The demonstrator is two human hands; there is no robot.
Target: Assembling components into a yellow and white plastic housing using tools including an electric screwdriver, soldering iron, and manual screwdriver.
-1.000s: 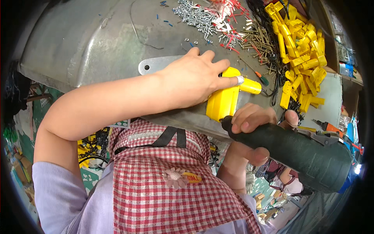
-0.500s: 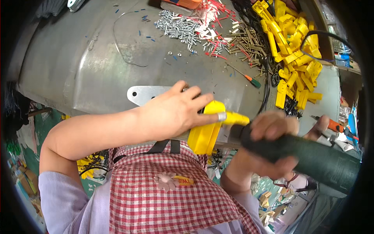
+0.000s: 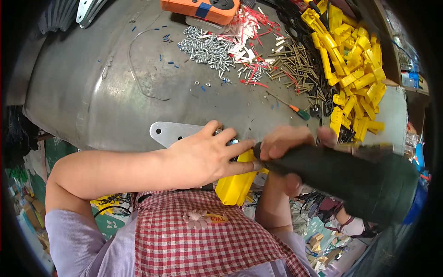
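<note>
Near the table's front edge, my left hand [image 3: 200, 157] is closed on a yellow plastic part [image 3: 234, 184], its fingers reaching over the top. Out from under that hand runs a flat silver metal plate [image 3: 167, 134] with a rounded end and round holes. To the right, my right hand [image 3: 286, 141] grips a dark green power tool [image 3: 344, 177] with a thick barrel-like body, a little smeared by motion. The tool's narrow front points left and lies close against the left fingertips and the yellow part. Its very tip is hidden.
Silver screws [image 3: 203, 48], red and white small pieces [image 3: 244, 51] and brass-coloured screws [image 3: 300, 69] lie heaped at the back. Many yellow plastic parts [image 3: 355, 69] are piled at the right. A screwdriver [image 3: 295, 110] lies nearer, and an orange device [image 3: 200, 10] stands at the far edge.
My right hand has brought the green tool leftward, its front end now by my left fingers. The left hand and yellow part sit slightly lower in view.
</note>
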